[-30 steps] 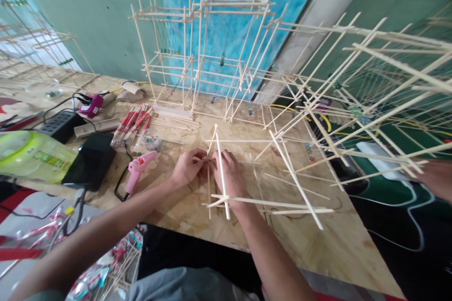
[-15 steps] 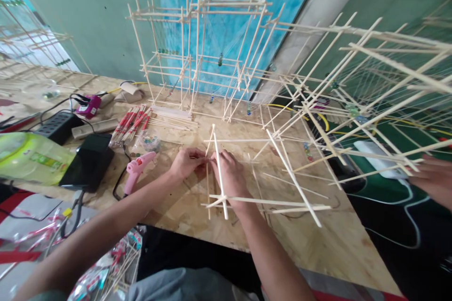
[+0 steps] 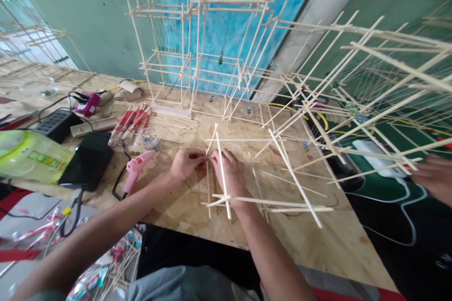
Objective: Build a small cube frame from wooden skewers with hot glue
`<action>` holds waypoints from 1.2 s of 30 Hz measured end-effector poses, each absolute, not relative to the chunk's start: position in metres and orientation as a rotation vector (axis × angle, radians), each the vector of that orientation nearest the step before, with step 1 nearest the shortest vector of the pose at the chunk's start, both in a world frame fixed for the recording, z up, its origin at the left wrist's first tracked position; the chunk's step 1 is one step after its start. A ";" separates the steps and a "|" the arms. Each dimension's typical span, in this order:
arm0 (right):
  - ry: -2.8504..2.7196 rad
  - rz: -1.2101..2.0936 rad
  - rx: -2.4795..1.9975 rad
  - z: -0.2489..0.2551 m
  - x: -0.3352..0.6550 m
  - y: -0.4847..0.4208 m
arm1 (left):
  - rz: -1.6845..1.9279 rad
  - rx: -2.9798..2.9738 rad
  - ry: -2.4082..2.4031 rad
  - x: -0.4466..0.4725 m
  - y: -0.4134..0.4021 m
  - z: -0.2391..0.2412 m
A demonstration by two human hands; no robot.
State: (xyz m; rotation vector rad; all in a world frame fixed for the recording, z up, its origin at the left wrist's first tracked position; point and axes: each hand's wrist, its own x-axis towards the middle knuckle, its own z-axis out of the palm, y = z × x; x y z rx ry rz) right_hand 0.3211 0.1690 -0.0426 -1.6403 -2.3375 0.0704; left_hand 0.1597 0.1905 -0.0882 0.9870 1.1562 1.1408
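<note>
smooth wooden skewers (image 3: 268, 202) rest on a rough osb board (image 3: 339, 244).

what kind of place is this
Probably a craft workshop: a pink glue gun lies on a chipboard workbench, beside tall frames of wooden sticks.

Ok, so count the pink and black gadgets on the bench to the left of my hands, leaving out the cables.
Pink: 2 (pink hot glue gun, magenta plug adapter)
Black: 2 (black power strip, flat black box)
Total: 4
</note>
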 end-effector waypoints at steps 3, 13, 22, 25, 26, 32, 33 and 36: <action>-2.385 0.056 -1.635 -0.041 0.320 0.168 | 1.155 1.009 1.179 0.160 0.188 -0.088; -2.387 -0.013 -1.653 -0.039 0.317 0.167 | 1.170 0.981 1.165 0.161 0.188 -0.092; -2.386 -0.017 -1.654 -0.039 0.317 0.166 | 1.119 0.939 1.104 0.157 0.189 -0.089; -2.389 -0.023 -1.650 -0.039 0.317 0.166 | 1.113 0.947 1.102 0.156 0.191 -0.088; -2.388 -0.023 -1.648 -0.039 0.317 0.166 | 1.113 0.951 1.106 0.156 0.191 -0.088; -2.375 -0.036 -1.656 -0.043 0.317 0.167 | 1.121 0.960 1.138 0.158 0.192 -0.093; -2.372 -0.034 -1.657 -0.043 0.317 0.167 | 1.123 0.959 1.142 0.158 0.192 -0.093; -2.373 0.010 -1.655 -0.042 0.318 0.167 | 1.127 0.953 1.147 0.158 0.192 -0.093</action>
